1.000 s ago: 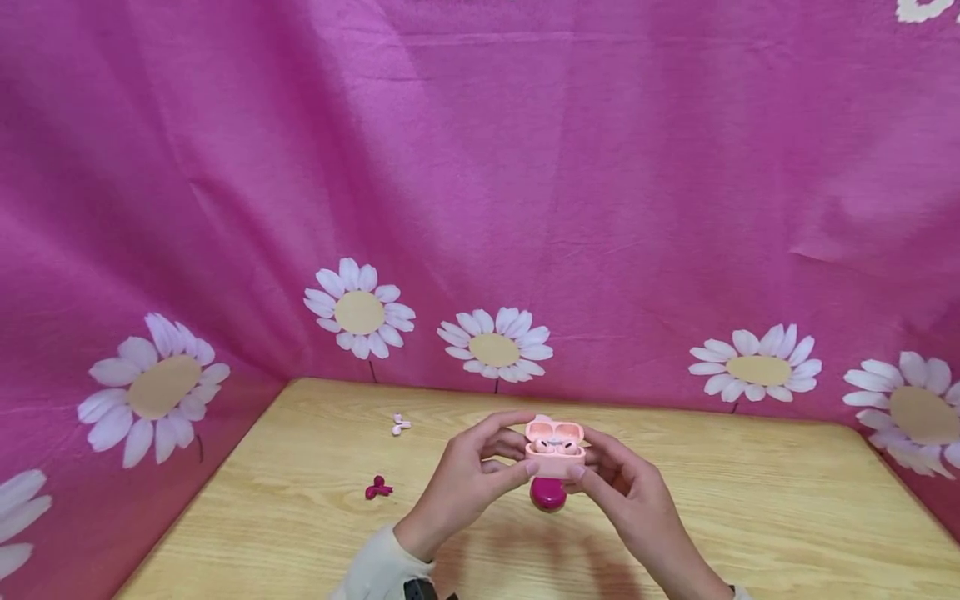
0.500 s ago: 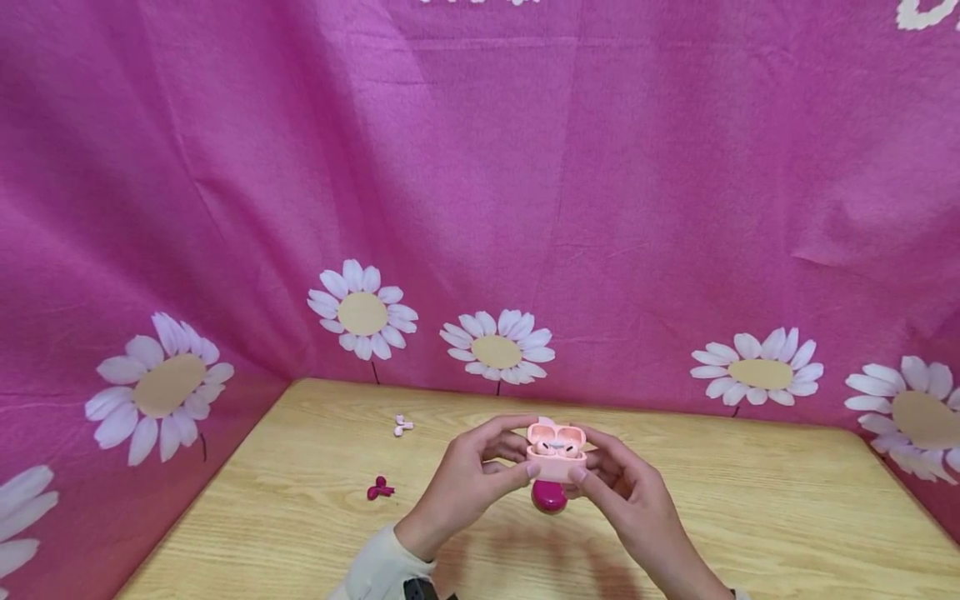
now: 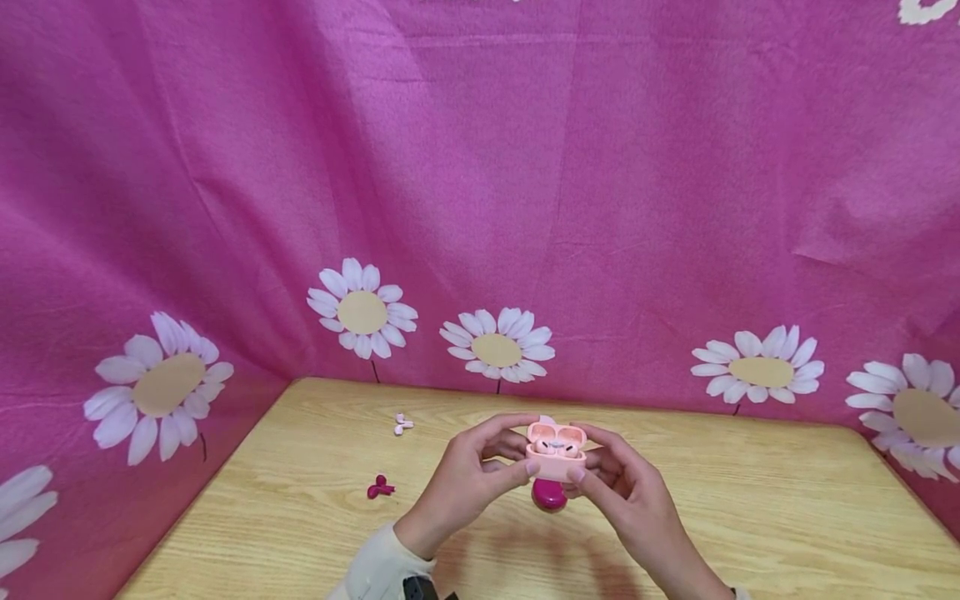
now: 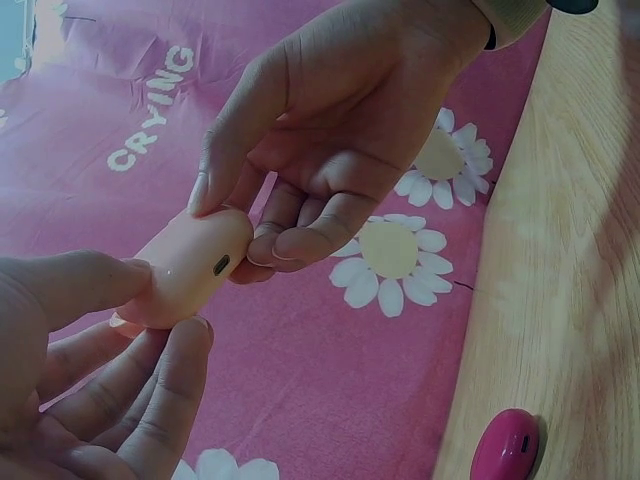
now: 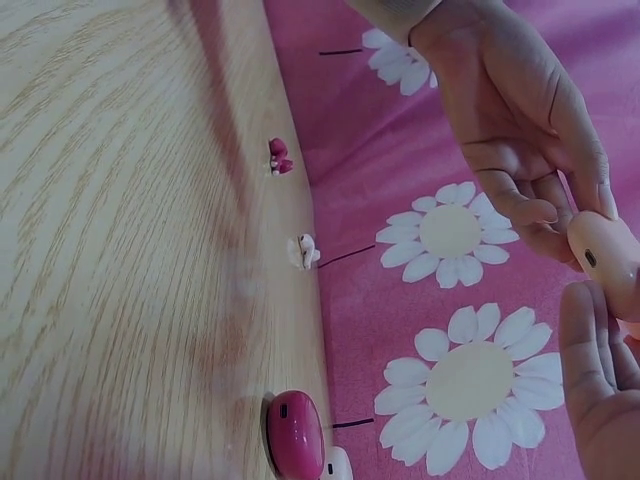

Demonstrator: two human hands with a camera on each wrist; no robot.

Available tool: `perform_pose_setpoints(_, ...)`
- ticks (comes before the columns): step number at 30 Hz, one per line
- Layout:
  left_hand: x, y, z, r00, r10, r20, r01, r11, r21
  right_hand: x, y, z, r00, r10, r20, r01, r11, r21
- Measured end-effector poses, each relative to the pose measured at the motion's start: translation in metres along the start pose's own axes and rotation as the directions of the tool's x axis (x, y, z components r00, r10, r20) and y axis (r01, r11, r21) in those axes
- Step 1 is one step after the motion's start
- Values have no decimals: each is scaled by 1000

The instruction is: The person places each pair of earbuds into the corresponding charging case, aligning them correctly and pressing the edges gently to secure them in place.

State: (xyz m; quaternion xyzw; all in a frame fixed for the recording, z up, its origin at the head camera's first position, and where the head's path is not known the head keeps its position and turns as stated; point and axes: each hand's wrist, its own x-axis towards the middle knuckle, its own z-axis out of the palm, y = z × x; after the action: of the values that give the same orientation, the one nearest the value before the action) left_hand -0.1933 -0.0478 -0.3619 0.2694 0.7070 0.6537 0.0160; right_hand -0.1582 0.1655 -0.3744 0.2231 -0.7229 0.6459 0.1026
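Both hands hold a light pink earbud case [image 3: 556, 461] a little above the wooden table [image 3: 750, 517]. Its lid stands open and two pale earbuds sit inside. My left hand [image 3: 519, 450] pinches the case's left side between thumb and forefinger. My right hand [image 3: 592, 454] pinches the right side the same way. The left wrist view shows the case's rounded underside [image 4: 190, 265] with a small port, and fingers of both hands around it. In the right wrist view the case [image 5: 605, 250] shows at the right edge.
A magenta earbud case [image 3: 549, 495] lies shut on the table right under the hands. A loose pair of magenta earbuds [image 3: 379, 487] and a pale pink pair [image 3: 402, 424] lie to the left. Pink daisy-print cloth [image 3: 480, 208] walls the table at the back and sides.
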Motion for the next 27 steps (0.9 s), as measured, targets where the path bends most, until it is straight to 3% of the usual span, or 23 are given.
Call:
perform_pose_setpoints(19, 0, 1, 0, 1000, 0, 5, 0, 1000, -13, 0, -1, 1, 1000, 4, 8, -5, 1000, 13)
perform_pose_setpoints(27, -1, 1, 1, 1000, 9, 1, -9, 1000, -24, 0, 1, 2, 999, -39, 8, 39, 999, 23)
